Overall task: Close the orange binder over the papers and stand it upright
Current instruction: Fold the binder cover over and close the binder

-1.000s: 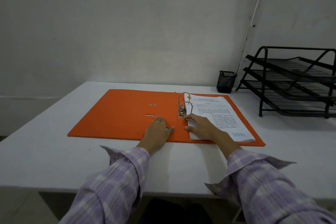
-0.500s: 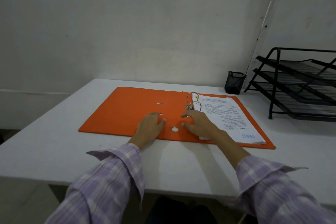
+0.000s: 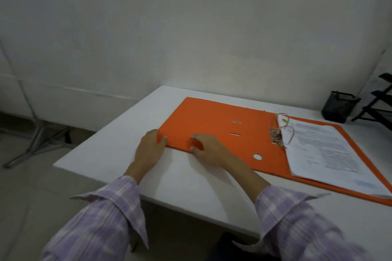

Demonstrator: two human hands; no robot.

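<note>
The orange binder (image 3: 212, 121) lies open and flat on the white table (image 3: 191, 180). A stack of printed papers (image 3: 322, 150) sits on its right half, threaded on the metal ring mechanism (image 3: 277, 135). My left hand (image 3: 148, 148) is at the near left corner of the bare left cover, thumb on top and fingers along the edge. My right hand (image 3: 212, 150) is just to its right on the cover's front edge, with curled fingertips on the orange surface and the thumb at the edge. The cover still lies flat.
A black mesh pen holder (image 3: 337, 110) stands at the back right, beside a black wire tray rack (image 3: 379, 108) cut off by the frame. The table's left edge drops to the floor, where a metal stand leg (image 3: 36, 144) rests.
Both hands slid left from the ring mechanism and papers to the near left corner and front edge of the empty cover. The view swung left.
</note>
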